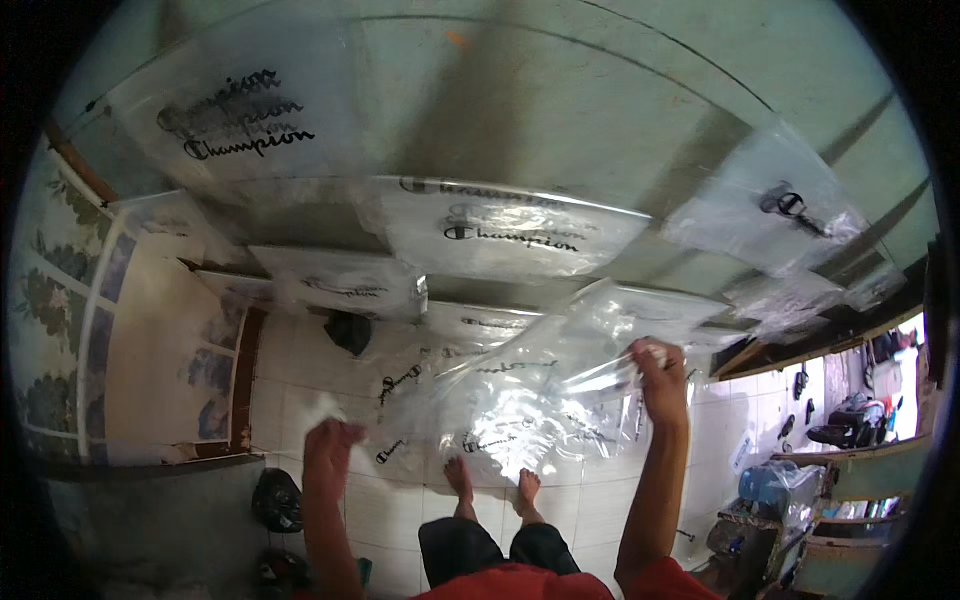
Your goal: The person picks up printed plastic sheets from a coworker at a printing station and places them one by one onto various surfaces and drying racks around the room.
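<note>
My right hand is raised, its fingers pinched on the edge of a clear plastic bag with black print. The bag spreads out in front of me, shiny and creased, above my bare feet. Lower and to the left is my left hand, its fingers drawn together beside a small whitish blur. Whether that hand grips plastic or something else cannot be made out. Beyond the held bag, more printed clear bags hang in overlapping rows along the wall.
Thin lines carry further bags at the upper left and more bags at the right. A doorway opens on the left. Black bundles lie near my left arm. Wooden shelving with a blue container stands at the right.
</note>
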A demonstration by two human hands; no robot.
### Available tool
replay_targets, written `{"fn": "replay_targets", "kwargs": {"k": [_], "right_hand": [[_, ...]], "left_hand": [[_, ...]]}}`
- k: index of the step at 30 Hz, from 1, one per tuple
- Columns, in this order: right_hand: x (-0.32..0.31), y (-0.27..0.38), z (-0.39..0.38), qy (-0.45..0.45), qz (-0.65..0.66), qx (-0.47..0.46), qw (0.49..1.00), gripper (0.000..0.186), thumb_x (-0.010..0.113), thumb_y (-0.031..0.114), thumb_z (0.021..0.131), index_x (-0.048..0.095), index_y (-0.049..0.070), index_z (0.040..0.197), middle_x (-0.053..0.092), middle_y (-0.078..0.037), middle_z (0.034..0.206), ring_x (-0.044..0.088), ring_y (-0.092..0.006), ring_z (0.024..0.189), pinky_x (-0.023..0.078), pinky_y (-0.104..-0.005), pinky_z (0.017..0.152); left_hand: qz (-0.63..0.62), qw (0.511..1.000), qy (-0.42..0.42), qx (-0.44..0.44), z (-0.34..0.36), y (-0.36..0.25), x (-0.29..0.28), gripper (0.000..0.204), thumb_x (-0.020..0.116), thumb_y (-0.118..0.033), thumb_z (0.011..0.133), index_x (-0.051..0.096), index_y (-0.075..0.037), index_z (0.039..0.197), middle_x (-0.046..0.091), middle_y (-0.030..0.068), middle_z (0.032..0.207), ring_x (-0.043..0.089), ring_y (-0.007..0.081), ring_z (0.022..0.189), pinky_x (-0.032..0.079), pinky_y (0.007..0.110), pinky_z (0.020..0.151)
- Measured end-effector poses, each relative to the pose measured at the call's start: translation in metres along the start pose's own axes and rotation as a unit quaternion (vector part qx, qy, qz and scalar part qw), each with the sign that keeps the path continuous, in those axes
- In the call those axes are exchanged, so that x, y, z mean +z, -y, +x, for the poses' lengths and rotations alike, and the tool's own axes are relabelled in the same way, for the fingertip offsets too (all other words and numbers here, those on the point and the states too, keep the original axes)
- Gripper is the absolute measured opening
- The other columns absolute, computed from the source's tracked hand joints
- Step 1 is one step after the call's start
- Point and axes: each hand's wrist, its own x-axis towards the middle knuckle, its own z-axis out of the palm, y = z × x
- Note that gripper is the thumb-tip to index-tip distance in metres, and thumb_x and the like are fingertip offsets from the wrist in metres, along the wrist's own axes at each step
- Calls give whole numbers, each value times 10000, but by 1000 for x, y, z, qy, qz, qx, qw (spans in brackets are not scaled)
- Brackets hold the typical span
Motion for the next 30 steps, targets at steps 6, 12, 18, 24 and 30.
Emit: {"fn": "replay_targets", "kwargs": {"k": [6, 12, 18, 24, 30], "right_hand": [[-23, 95, 44, 63, 71, -19, 995, 208, 549, 275, 978, 594, 73, 952, 641, -64, 990, 632, -157, 838, 470, -271, 533], [-12, 161, 106, 139, 175, -68, 972, 218, 455, 360, 996, 481, 176, 883, 482, -129, 1425, 645, -260, 1079, 396, -224, 457], [1, 174, 142, 111, 149, -64, 981, 226, 470, 411, 970, 479, 195, 904, 505, -47, 1416, 672, -234, 1000, 302, -221, 471], [3, 153, 155, 132, 128, -44, 982, 234, 471, 420, 963, 470, 188, 931, 547, -43, 1381, 696, -238, 939, 319, -240, 477], [3, 101, 145, 130, 133, 8, 982, 383, 491, 433, 957, 513, 94, 1136, 584, -76, 1332, 707, -252, 857, 376, -247, 470]], "left_hand": [[-56, 986, 87, 133, 103, -74, 65, 305, 583, -311, 957, 593, -22, 1053, 548, 172, 1303, 631, 184, 740, 486, 327, 563], [-59, 943, 216, 248, 162, -158, 165, 251, 507, -302, 986, 515, -55, 1028, 405, 187, 1471, 677, 184, 749, 466, 276, 493], [30, 927, 200, 317, 178, -181, 183, 277, 494, -335, 987, 491, -61, 946, 345, 205, 1507, 679, 158, 624, 349, 184, 333], [36, 924, 188, 332, 196, -165, 178, 259, 477, -315, 999, 485, -64, 934, 382, 187, 1486, 654, 144, 575, 372, 188, 340], [17, 956, 130, 261, 201, -128, 158, 240, 462, -280, 1011, 468, -63, 909, 431, 185, 1449, 609, 156, 497, 421, 223, 373]]}}
